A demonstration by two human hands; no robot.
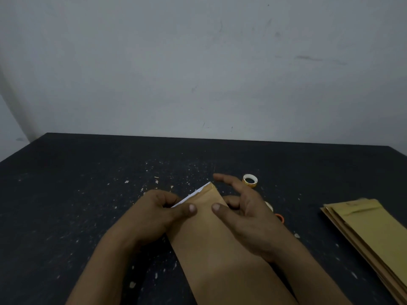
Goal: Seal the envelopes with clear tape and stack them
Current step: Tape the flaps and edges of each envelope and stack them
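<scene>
A long brown envelope (211, 243) lies slanted on the black table (66, 194), with a white sheet edge showing at its open far end. My left hand (158, 214) pinches that end's left corner, thumb on top. My right hand (244, 214) holds the right edge, thumb pressing the face, index finger stretched out above the far corner. A small roll of clear tape (250, 180) sits just beyond my right hand. A stack of brown envelopes (372, 234) lies at the right.
Behind my right hand show an orange object (279, 217) and a pale rounded one (269, 206), both mostly hidden. White flecks and paper scraps dot the table. A grey wall stands close behind the table's far edge.
</scene>
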